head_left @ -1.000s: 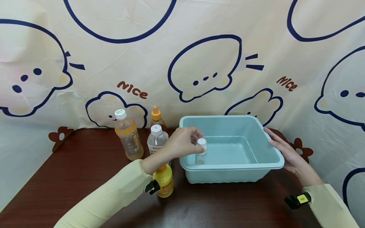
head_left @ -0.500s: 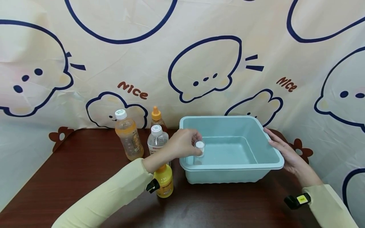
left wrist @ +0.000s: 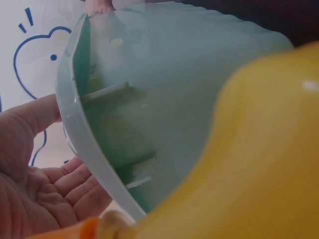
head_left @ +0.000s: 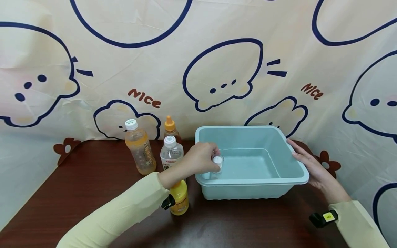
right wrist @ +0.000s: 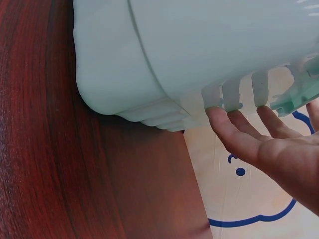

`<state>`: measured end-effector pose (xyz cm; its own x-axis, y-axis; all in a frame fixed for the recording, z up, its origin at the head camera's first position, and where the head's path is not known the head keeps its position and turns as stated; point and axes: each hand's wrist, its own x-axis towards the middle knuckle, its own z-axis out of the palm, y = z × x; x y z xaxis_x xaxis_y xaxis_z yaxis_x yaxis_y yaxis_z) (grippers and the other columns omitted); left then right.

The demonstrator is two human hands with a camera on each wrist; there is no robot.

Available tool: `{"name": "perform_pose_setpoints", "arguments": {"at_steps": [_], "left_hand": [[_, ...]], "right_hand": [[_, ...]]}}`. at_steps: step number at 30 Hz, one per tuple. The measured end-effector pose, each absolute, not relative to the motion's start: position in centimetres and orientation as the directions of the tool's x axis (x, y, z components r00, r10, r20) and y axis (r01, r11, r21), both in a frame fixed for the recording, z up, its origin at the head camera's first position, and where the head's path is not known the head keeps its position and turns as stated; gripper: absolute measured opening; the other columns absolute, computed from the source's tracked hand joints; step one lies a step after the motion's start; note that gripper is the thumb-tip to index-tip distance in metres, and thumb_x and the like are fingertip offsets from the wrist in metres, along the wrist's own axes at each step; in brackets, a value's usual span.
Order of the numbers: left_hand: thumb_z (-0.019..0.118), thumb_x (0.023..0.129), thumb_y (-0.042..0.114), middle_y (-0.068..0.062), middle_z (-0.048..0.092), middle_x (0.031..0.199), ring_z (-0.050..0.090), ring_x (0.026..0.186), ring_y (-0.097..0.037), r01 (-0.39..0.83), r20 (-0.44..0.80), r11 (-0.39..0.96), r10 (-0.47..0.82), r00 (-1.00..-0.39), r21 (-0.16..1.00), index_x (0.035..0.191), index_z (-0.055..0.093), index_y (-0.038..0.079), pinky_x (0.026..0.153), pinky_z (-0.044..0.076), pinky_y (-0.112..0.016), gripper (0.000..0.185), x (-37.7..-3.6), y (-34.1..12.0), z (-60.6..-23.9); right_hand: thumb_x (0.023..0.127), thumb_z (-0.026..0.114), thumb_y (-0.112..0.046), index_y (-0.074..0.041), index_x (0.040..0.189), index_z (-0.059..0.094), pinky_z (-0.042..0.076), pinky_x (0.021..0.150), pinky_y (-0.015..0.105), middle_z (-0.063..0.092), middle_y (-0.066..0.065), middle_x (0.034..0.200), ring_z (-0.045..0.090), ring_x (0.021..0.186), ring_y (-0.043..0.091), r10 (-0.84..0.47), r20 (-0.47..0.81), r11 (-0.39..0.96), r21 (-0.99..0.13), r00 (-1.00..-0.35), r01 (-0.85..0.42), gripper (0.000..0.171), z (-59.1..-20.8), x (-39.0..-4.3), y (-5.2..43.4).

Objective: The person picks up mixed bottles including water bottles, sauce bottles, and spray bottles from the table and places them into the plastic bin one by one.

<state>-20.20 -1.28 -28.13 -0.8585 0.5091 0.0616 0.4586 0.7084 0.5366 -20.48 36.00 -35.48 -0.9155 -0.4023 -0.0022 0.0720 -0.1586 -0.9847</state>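
Observation:
A light blue plastic tub (head_left: 254, 181) stands on the dark wooden table (head_left: 93, 179). My left hand (head_left: 214, 157) reaches over the tub's left rim and pinches a small clear bottle with a white cap (head_left: 218, 160), held upright low in the near-left corner. In the left wrist view my palm (left wrist: 40, 189) shows beside the tub wall (left wrist: 164, 89); the small bottle is hidden there. My right hand (head_left: 298, 155) lies flat against the tub's right rim, with its straight fingers (right wrist: 234, 127) under the rim (right wrist: 294, 97).
Left of the tub stand an orange juice bottle (head_left: 140, 148), a clear white-capped bottle (head_left: 171, 153) and an orange-capped bottle (head_left: 170, 126) behind it. A yellow bottle (head_left: 179, 197) stands under my left forearm. A cartoon-print cloth (head_left: 223, 69) hangs behind.
My left hand has lowered the small bottle deeper into the tub and slightly toward its left wall. The right hand and the tub have stayed put.

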Motion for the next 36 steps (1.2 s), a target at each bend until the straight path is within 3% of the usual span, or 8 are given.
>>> {"name": "perform_pose_setpoints", "arguments": {"at_steps": [23,36], "left_hand": [[0.076,0.068,0.011,0.004,0.055,0.064,0.049,0.061,-0.012,0.505,0.02,0.769,0.541,-0.84,0.392,0.076,0.061,0.01,0.052,0.041,-0.022,0.017,-20.0,-0.4,-28.3],[0.075,0.067,0.014,0.003,0.056,0.066,0.049,0.061,-0.012,0.51,0.009,0.799,0.535,-0.845,0.318,0.078,0.064,0.01,0.047,0.041,-0.022,0.016,-20.0,0.0,-28.7]], "right_hand": [[0.1,0.031,-0.017,-0.037,0.145,0.013,0.051,0.075,0.043,0.048,-0.019,0.123,0.061,0.101,0.015,-0.395,-0.009,-0.141,-0.987,-0.919,0.071,0.052,-35.7,-20.2,36.2],[0.1,0.031,-0.017,-0.036,0.145,0.014,0.052,0.073,0.043,0.05,-0.018,0.122,0.061,0.101,0.016,-0.402,0.002,-0.152,-0.986,-0.916,0.065,0.052,-35.7,-20.4,36.1]]}}
